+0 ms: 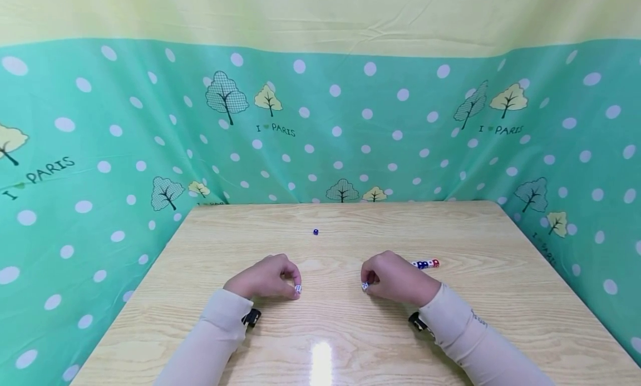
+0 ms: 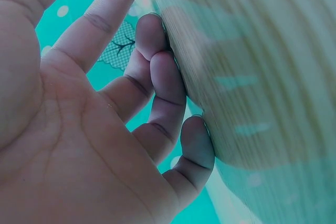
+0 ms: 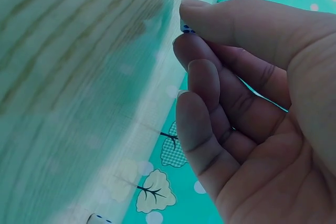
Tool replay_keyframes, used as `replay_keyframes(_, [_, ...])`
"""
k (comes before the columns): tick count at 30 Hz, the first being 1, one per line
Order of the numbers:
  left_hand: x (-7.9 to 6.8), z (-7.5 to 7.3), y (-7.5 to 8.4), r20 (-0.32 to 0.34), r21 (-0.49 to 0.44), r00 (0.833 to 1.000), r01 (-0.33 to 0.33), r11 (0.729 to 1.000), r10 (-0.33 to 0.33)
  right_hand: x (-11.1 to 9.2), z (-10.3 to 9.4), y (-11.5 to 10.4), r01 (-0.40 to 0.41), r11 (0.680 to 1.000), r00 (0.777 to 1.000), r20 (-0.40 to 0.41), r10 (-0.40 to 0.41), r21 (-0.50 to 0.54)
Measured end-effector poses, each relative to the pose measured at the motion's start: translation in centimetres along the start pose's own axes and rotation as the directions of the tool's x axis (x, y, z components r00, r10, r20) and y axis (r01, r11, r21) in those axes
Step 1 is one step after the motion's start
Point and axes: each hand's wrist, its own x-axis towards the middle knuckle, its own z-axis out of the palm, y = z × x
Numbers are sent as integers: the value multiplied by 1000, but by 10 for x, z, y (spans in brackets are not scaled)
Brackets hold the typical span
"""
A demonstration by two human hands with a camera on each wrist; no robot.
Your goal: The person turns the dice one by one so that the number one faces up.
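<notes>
Between thumb and index finger, my left hand [image 1: 270,277] pinches a white die [image 1: 297,288] with dark pips, down at the tabletop. The left wrist view hides that die; there the curled fingers [image 2: 168,82] rest against the wood. My right hand [image 1: 395,277] pinches another white die [image 1: 365,286] with blue pips, a short way to the right. In the right wrist view a corner of this die [image 3: 186,27] shows between thumb and fingertip. Just beyond the right hand lies a row of dice, with a blue die [image 1: 423,265] and a red die [image 1: 435,263] at its right end.
A single blue die [image 1: 315,232] sits farther back on the wooden table [image 1: 320,319]. Green dotted cloth [image 1: 350,130] hangs behind and along both sides. Part of the row is hidden by the right hand.
</notes>
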Motion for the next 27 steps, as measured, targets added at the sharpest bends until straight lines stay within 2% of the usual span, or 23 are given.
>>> replay_keyframes(22, [0, -1, 0, 6, -10, 1000, -21, 1000, 21, -1, 0, 8, -42, 997, 999, 37, 40, 65])
replay_keyframes(27, [0, -1, 0, 6, -5, 1000, -26, 1000, 26, 0, 0, 13, -81, 995, 996, 52, 78, 63])
